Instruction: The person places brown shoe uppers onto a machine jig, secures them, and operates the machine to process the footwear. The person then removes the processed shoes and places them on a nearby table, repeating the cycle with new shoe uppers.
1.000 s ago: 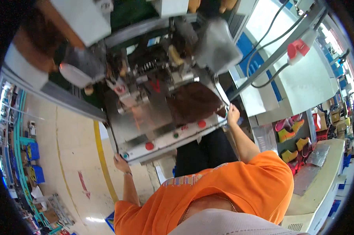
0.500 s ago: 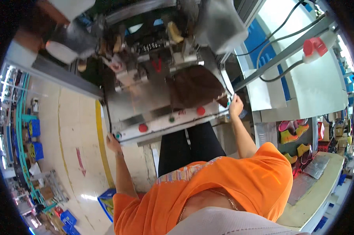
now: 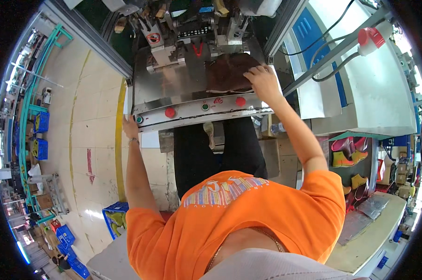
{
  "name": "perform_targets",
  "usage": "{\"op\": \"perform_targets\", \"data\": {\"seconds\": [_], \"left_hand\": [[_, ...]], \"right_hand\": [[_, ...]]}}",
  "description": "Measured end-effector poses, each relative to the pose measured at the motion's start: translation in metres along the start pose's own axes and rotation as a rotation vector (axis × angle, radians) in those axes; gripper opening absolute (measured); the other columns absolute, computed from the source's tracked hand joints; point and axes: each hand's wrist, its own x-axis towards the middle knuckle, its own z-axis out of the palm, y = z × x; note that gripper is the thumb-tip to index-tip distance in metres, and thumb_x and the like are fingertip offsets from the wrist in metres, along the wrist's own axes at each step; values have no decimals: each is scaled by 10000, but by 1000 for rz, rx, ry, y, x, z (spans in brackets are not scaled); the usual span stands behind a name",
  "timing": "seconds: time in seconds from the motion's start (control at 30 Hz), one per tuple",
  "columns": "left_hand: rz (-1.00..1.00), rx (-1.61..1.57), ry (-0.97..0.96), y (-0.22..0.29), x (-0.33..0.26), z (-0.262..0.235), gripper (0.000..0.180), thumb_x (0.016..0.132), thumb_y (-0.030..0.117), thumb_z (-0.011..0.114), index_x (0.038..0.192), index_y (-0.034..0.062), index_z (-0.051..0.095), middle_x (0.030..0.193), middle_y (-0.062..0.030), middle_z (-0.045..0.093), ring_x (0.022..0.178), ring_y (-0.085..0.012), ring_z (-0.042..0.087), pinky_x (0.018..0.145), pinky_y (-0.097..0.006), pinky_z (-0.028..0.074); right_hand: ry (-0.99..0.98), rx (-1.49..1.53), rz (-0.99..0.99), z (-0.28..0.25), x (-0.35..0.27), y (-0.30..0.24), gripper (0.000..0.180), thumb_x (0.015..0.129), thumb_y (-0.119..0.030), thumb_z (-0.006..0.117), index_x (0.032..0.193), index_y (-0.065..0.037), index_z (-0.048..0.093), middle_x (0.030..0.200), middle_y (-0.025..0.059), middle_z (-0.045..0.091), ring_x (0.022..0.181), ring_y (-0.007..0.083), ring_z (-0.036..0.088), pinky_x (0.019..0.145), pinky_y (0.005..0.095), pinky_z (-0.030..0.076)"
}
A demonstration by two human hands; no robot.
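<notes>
A dark brown flat piece (image 3: pixel 229 74), perhaps leather or cloth, lies on the right of the metal machine table (image 3: pixel 171 84). My right hand (image 3: pixel 263 84) reaches over its right end, fingers apart and fingertips touching it; the thumb is hard to make out. My left hand (image 3: pixel 130 127) is at the left end of the white front panel (image 3: pixel 150 118), beside a green button (image 3: pixel 139 120). Its fingers extend up along the panel's end, partly hidden. Red buttons (image 3: pixel 170 112) and another green button (image 3: pixel 205 107) sit along the panel.
Metal clamp fixtures (image 3: pixel 164 56) and a red V-shaped mark (image 3: pixel 198 49) are behind the table's bare metal. Grey frame posts (image 3: pixel 92 37) flank it. A red-capped fitting (image 3: pixel 372 37) with cables hangs at right. Colourful shoes (image 3: pixel 344 158) stand on a shelf; a blue crate (image 3: pixel 115 217) is lower left.
My right hand has left the right end of the front panel and moved inward onto the brown piece. My left hand stays at the panel's left end. The view has shifted.
</notes>
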Motion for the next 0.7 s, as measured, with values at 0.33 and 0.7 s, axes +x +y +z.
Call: {"op": "perform_targets", "data": {"seconds": [0.33,0.7], "left_hand": [[-1394,-1662,-1411,310,-113,-47,449,909,375,393,1170,15,456,1178,-153,500,1133,-285,448,977,-402,347],[-681,-1592,-1644,378,-16,-88,402,913,306,410,1163,-5,464,1170,-156,520,1074,-270,503,947,-431,365]], "right_hand": [[65,10,22,-80,53,-29,125,723,-103,548,815,-108,632,762,40,627,649,215,588,573,320,450],[71,541,132,-148,-42,-68,406,713,-242,653,1043,-21,571,1025,135,585,871,243,576,779,311,448]]}}
